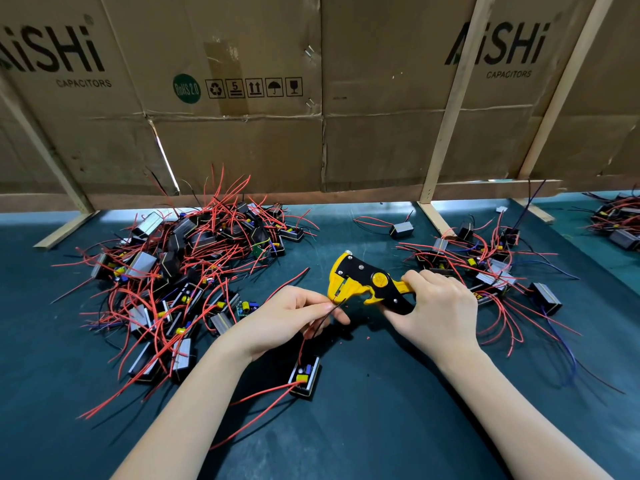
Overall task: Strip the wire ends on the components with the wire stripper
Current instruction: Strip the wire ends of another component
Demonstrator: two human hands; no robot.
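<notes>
My right hand (pixel 438 306) grips the handles of a yellow and black wire stripper (pixel 363 280), its jaws pointing left. My left hand (pixel 291 317) pinches a thin black wire (pixel 320 320) and a red wire, holding their ends at the stripper's jaws. These wires run down to a small black boxed component (pixel 304 375) lying on the dark green mat (pixel 363 427) under my left wrist, with more red leads trailing left from it.
A big heap of similar components with red wires (pixel 194 265) lies at the left. A smaller group (pixel 485 265) sits at the right behind my right hand, another at the far right edge (pixel 620 220). A cardboard wall (pixel 311 98) on wooden struts closes the back.
</notes>
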